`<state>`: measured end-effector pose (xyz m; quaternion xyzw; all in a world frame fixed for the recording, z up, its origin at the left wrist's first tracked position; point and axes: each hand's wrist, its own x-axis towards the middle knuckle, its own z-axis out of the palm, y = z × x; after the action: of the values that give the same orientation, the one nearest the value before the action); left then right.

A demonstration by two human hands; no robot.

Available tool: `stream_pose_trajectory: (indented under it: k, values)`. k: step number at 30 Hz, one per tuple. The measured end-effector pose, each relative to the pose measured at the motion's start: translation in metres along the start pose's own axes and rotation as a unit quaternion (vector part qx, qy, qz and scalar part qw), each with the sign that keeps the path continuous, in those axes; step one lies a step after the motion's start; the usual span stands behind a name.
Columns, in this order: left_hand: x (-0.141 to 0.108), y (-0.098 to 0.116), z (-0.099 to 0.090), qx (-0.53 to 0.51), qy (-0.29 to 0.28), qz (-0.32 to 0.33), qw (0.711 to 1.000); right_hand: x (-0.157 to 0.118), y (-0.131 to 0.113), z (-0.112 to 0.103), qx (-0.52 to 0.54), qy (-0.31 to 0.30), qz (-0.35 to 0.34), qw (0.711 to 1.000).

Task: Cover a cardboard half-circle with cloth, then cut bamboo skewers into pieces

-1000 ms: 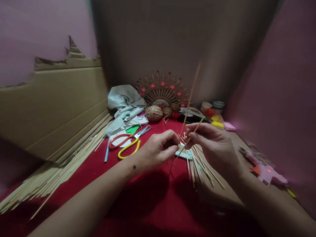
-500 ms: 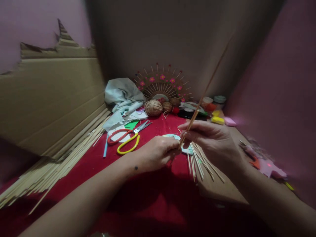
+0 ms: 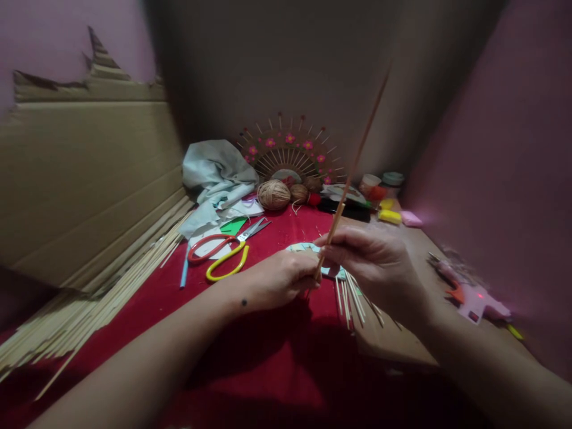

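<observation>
A thin wooden stick (image 3: 354, 170) leans up and to the right, its tip well above the table. My right hand (image 3: 373, 262) pinches it near its lower part between thumb and fingers. Close beside it, my left hand (image 3: 286, 277) is closed around the stick's lower end; the fingers there are partly hidden. Behind both hands lies a pale patterned ring (image 3: 298, 246), mostly covered by them. Several short sticks (image 3: 355, 301) fan out under my right hand.
Scissors (image 3: 227, 256) with red and yellow handles lie left on the red cloth (image 3: 286, 363). Long sticks (image 3: 102, 304) run beside a cardboard panel (image 3: 98, 185). Twine balls (image 3: 274, 195) and a decorated fan (image 3: 290, 143) stand at the back. A pink glue gun (image 3: 478, 301) lies right.
The stick has tilted more upright, and my right hand has moved slightly left. My left hand keeps its grip. The whole view has shifted a little.
</observation>
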<state>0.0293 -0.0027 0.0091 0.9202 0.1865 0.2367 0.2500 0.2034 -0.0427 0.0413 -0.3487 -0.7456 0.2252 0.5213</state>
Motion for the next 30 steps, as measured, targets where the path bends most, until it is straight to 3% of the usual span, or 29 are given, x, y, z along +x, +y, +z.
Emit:
stream_pose_trajectory:
  k: [5, 9, 14, 23, 30]
  values:
    - [0.001, 0.0, 0.008, -0.015, 0.028, 0.014, 0.999, 0.0, 0.001, -0.002, -0.04, 0.006, -0.018, 0.999]
    - [0.001, 0.001, 0.01, -0.023, 0.007, -0.018, 1.0, -0.001, 0.007, -0.002, -0.031, -0.006, 0.006, 0.999]
    - [0.001, 0.005, 0.006, -0.018, -0.017, -0.048, 0.999, -0.002, 0.006, -0.002, -0.047, -0.009, -0.016, 0.999]
    - [0.004, 0.005, 0.009, -0.025, -0.056, -0.072, 0.995, -0.005, -0.004, 0.002, -0.03, 0.049, -0.027, 0.998]
    - [0.002, 0.007, 0.016, 0.043, -0.026, -0.052, 0.997, -0.005, -0.01, 0.001, 0.001, 0.042, -0.007, 0.999]
